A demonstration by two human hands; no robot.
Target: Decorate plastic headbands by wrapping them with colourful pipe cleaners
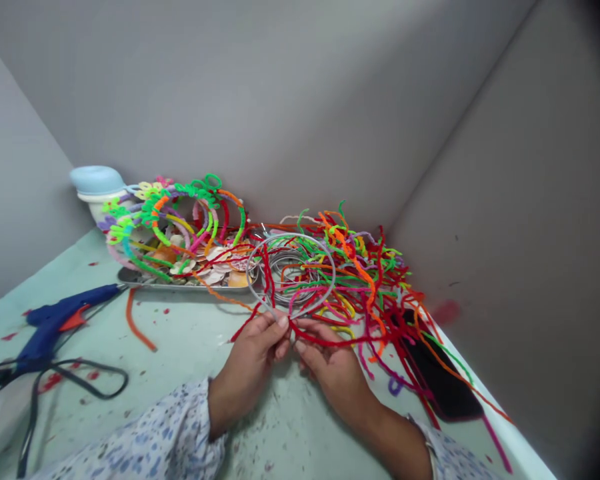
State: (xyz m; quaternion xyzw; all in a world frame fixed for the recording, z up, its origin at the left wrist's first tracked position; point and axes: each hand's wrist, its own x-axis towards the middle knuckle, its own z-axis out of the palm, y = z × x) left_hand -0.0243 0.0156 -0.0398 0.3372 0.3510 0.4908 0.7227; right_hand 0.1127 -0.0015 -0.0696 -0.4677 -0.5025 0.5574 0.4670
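My left hand (260, 347) pinches the lower edge of a thin silver wire ring (334, 270), which stands up from my fingers. A red pipe cleaner (340, 343) crosses the ring's bottom edge, and my right hand (330, 357) is closed on it, just right of the left fingertips. Part of the red strand trails off to the right above my right hand. Behind the held ring lie several more grey wire rings (293, 300), partly covered by loose pipe cleaners.
A heap of coloured pipe cleaners (360, 267) spreads at the right, partly over a black phone (445, 380). Pipe-cleaner-wrapped rings (180, 213) rest on a metal tray (210, 289) of shells. A blue glue gun (50, 327) with a looped cord lies left. Walls enclose the table.
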